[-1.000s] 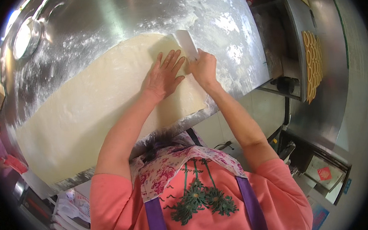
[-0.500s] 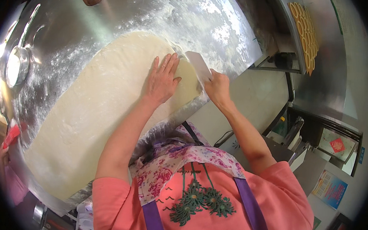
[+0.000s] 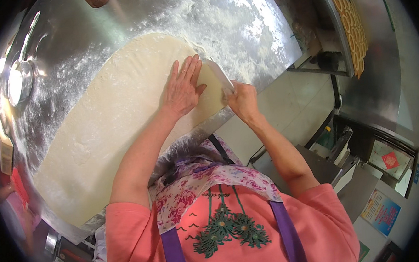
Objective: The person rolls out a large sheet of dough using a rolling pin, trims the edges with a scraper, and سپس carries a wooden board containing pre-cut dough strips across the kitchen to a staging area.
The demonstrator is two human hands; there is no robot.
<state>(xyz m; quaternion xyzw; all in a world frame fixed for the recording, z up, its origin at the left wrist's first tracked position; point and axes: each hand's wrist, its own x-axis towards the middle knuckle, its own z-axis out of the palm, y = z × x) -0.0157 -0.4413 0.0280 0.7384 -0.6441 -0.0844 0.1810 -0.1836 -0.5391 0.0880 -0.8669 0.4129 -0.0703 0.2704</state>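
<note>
A large sheet of rolled dough [image 3: 108,118], dusted with flour, stretches across the steel table. My left hand [image 3: 182,87] lies flat on it near its right end, with the fingers outstretched. In my right hand [image 3: 242,100], the fingers are wrapped round the grip of a cleaver with a broad, pale rectangular blade [image 3: 220,74]. The blade stands nearly edge-on along the right end of the dough, just right of my left hand. Whether its lower edge has gone into the dough I cannot tell.
Loose flour covers the steel tabletop [image 3: 234,26] beyond the dough. A round metal sieve or pan [image 3: 20,81] stands at the far left. Ring-shaped pieces [image 3: 351,33] lie on a surface at upper right. Another person's arm with a red item [image 3: 19,188] shows at left.
My right hand has moved slightly left with the cleaver, and the blade has turned from lying broad side up to nearly edge-on at the dough's end. My left hand has barely moved.
</note>
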